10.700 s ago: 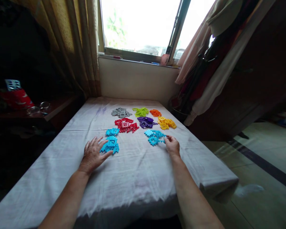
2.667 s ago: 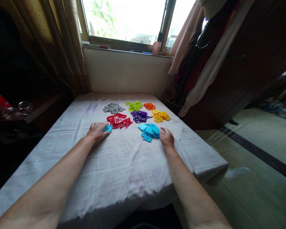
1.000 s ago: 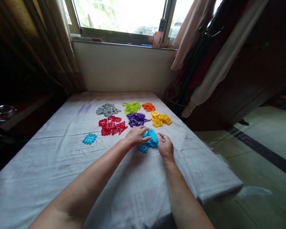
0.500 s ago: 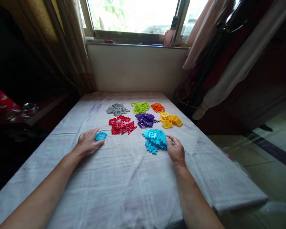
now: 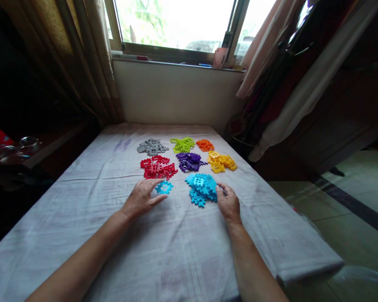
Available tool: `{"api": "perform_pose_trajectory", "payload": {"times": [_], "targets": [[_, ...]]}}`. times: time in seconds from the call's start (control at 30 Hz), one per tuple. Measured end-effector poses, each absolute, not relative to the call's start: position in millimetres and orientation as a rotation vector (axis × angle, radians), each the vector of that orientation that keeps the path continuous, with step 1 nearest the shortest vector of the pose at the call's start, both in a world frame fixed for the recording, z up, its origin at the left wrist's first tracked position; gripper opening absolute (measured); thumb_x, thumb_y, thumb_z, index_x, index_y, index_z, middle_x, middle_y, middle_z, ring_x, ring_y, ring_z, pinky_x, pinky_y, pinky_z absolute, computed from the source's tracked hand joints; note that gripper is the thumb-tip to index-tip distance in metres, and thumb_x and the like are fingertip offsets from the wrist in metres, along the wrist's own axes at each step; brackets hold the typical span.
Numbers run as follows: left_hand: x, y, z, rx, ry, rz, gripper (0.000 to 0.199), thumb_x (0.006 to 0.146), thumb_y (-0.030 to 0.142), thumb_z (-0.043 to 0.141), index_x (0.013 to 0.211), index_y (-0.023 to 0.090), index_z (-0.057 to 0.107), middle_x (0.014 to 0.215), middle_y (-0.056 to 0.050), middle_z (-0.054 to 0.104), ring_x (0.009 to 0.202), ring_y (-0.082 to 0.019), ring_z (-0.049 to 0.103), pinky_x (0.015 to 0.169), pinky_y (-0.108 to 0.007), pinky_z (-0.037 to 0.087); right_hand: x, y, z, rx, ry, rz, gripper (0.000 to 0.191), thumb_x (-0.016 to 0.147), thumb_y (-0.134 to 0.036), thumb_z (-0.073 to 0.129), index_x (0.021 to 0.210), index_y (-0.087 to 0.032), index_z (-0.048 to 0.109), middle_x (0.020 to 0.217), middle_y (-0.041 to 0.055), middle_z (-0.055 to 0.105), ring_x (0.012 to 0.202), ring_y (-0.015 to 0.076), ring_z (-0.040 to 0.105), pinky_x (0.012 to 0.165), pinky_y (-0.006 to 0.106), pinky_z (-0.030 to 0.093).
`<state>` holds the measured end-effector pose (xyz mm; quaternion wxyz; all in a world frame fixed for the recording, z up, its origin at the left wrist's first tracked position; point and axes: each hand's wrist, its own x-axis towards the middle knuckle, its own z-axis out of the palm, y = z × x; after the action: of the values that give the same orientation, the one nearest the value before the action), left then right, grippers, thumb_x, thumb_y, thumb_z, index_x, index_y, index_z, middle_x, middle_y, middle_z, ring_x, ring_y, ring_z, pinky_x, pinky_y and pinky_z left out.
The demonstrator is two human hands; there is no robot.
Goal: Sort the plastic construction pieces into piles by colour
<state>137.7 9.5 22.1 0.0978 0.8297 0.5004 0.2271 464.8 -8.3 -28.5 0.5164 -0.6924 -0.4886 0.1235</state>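
A single blue interlocking tile (image 5: pixel 164 187) with a notched edge and an open middle sits between the thumb and fingers of my left hand (image 5: pixel 142 197). The hand closes round it from the left, low over the cloth. My right hand (image 5: pixel 229 204) is at the right side of a heap of blue interlocking tiles (image 5: pixel 203 191), its fingers curled against the heap's edge. A lighter blue window-like tile (image 5: pixel 198 181) lies on top of that heap. My right fingertips are partly hidden.
Behind lie heaps of red (image 5: pixel 157 167), purple (image 5: pixel 189 161), yellow (image 5: pixel 220 161), grey (image 5: pixel 152 147), green (image 5: pixel 183 144) and orange tiles (image 5: pixel 205 145). A pale cloth (image 5: pixel 176 260) covers the table. A wall with a window (image 5: pixel 176 25) stands beyond; hanging clothes (image 5: pixel 280 100) are at right.
My left hand has moved right with the blue tile, bringing it nearer the blue heap. My right hand stays at the heap's right edge. The view has shifted slightly.
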Motion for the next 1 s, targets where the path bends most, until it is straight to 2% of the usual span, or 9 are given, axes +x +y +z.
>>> {"api": "perform_pose_trajectory", "payload": {"times": [0.13, 0.3, 0.5, 0.6, 0.7, 0.83, 1.0], "targets": [[198.8, 15.3, 16.6, 2.486, 1.405, 0.664, 0.054, 0.087, 0.052, 0.063, 0.133, 0.023, 0.059, 0.134, -0.011, 0.066, 0.126, -0.026, 0.058, 0.116, -0.050, 0.036, 462.8, -10.5, -31.3, -1.631, -1.173, 0.296, 0.045, 0.081, -0.053, 0.050, 0.097, -0.019, 0.074, 0.110, 0.0135, 0.072, 0.108, 0.0280, 0.065, 0.102, 0.046, 0.048], [222.0, 14.9, 3.5, 2.537, 1.407, 0.562, 0.071, 0.083, 0.058, 0.065, 0.141, 0.020, 0.052, 0.147, -0.015, 0.054, 0.139, -0.031, 0.046, 0.117, -0.053, 0.034, 460.8, -11.9, -28.8, -1.608, -1.203, 0.266, 0.047, 0.083, -0.053, 0.049, 0.102, -0.018, 0.073, 0.113, 0.0149, 0.071, 0.112, 0.0284, 0.063, 0.103, 0.047, 0.047], [133.4, 32.7, 6.1, 2.570, 1.745, 0.752, 0.049, 0.093, 0.050, 0.049, 0.134, 0.025, 0.057, 0.143, -0.011, 0.058, 0.136, -0.029, 0.049, 0.116, -0.051, 0.034, 517.4, 51.0, 4.1, -1.631, -1.272, 0.039, 0.041, 0.083, -0.047, 0.052, 0.104, -0.017, 0.072, 0.118, 0.0151, 0.068, 0.119, 0.0281, 0.059, 0.109, 0.045, 0.042], [67.1, 41.3, 8.6, 2.436, 2.126, 0.727, 0.050, 0.092, 0.046, 0.045, 0.132, 0.020, 0.059, 0.142, -0.016, 0.059, 0.134, -0.033, 0.051, 0.114, -0.054, 0.035, 563.9, 104.4, 14.6, -1.791, -1.199, 0.072, 0.040, 0.081, -0.045, 0.055, 0.104, -0.017, 0.073, 0.118, 0.0158, 0.068, 0.115, 0.0294, 0.061, 0.105, 0.045, 0.044], [20.3, 38.9, 2.8, 2.288, 2.391, 0.609, 0.049, 0.091, 0.044, 0.042, 0.128, 0.020, 0.061, 0.139, -0.017, 0.060, 0.131, -0.035, 0.053, 0.111, -0.056, 0.037, 592.9, 149.4, 10.2, -1.852, -1.166, 0.187, 0.038, 0.081, -0.046, 0.057, 0.101, -0.018, 0.075, 0.116, 0.0153, 0.070, 0.113, 0.0302, 0.062, 0.104, 0.045, 0.044], [2.9, 31.5, -10.8, 2.189, 2.509, 0.493, 0.050, 0.092, 0.046, 0.036, 0.124, 0.020, 0.064, 0.135, -0.015, 0.063, 0.128, -0.032, 0.056, 0.107, -0.049, 0.043, 587.9, 177.8, -11.4, -1.854, -1.189, 0.320, 0.034, 0.079, -0.047, 0.060, 0.095, -0.022, 0.077, 0.106, 0.0124, 0.075, 0.107, 0.0304, 0.065, 0.100, 0.046, 0.047], [7.2, 32.2, -14.5, 2.204, 2.524, 0.466, 0.057, 0.093, 0.049, 0.031, 0.125, 0.014, 0.063, 0.134, -0.018, 0.063, 0.127, -0.032, 0.056, 0.106, -0.046, 0.045, 540.9, 176.6, -29.2, -1.741, -1.363, 0.369, 0.038, 0.080, -0.048, 0.060, 0.103, -0.023, 0.076, 0.113, 0.0090, 0.075, 0.110, 0.0275, 0.065, 0.104, 0.045, 0.046]]}}
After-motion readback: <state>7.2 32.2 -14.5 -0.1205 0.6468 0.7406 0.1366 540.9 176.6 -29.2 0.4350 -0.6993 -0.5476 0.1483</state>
